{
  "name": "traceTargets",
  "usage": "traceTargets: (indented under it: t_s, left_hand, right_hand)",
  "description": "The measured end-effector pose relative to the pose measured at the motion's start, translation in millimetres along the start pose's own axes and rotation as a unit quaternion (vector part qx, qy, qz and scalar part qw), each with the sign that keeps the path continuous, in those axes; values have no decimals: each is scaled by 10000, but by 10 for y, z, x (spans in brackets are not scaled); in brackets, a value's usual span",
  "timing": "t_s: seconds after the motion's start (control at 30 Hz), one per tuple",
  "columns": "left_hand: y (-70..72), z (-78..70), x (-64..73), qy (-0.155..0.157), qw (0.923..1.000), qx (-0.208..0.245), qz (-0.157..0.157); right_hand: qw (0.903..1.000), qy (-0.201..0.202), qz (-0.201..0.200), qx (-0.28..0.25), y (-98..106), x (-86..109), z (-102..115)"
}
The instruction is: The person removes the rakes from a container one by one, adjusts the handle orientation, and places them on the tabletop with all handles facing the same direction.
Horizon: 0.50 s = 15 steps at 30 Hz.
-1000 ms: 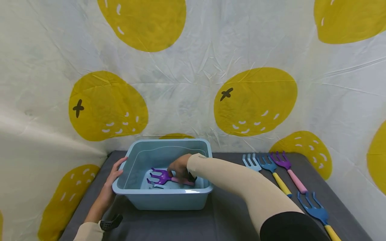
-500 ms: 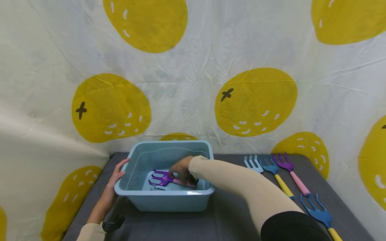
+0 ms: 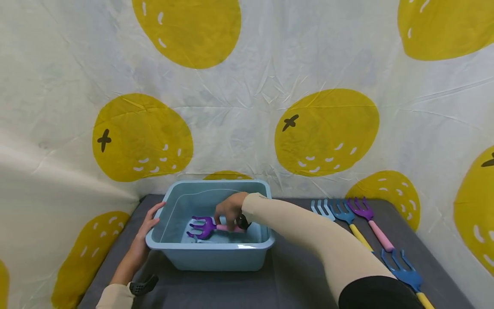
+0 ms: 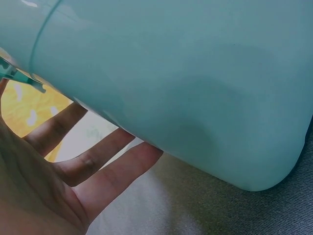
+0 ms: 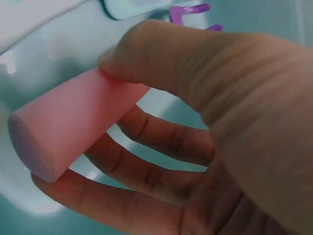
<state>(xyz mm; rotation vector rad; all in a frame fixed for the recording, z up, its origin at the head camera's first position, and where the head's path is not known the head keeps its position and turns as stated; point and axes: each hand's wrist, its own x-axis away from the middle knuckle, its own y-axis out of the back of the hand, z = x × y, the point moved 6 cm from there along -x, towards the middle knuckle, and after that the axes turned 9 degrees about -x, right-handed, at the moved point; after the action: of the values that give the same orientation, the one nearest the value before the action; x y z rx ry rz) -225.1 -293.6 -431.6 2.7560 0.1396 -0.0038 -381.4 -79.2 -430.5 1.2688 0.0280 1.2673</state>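
Note:
My right hand (image 3: 230, 209) is inside a light blue plastic basin (image 3: 208, 257), gripping a purple hand fork (image 3: 205, 227) by its pink handle (image 5: 73, 117). In the right wrist view, the thumb lies over the handle and the fingers curl beneath it. The fork's tines point left, above the basin floor. Another light blue piece (image 5: 137, 6) lies below it, mostly hidden. My left hand (image 3: 146, 229) is at the basin's left side. Its extended fingers (image 4: 110, 178) touch the outer wall, as the left wrist view shows.
To the right on the grey-covered table (image 3: 301, 274) lie a light blue fork (image 3: 323, 209), a blue fork with yellow handle (image 3: 345, 214), a purple one with pink handle (image 3: 364, 212) and another blue one (image 3: 407, 274). A patterned curtain (image 3: 239, 137) hangs behind.
My right hand has risen slightly with the purple fork, whose tines have shifted a little left. The left hand stays at the basin's side.

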Motion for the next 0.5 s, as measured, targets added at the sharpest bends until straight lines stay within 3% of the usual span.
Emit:
traceTargets:
  t_s: [0.1,0.33,0.5]
  left_hand:
    - [6,0,-2,23,10000,11,-7]
    - [-17,4,-23,10,10000,17,-53]
    - [-41,-4,-45,101,9999,26,-74]
  right_hand:
    - [10000,-23,8,-23,126,86,29]
    - [9992,377,-18,140,419,391,110]
    - [9981,592,-122,-145,606,653,128]
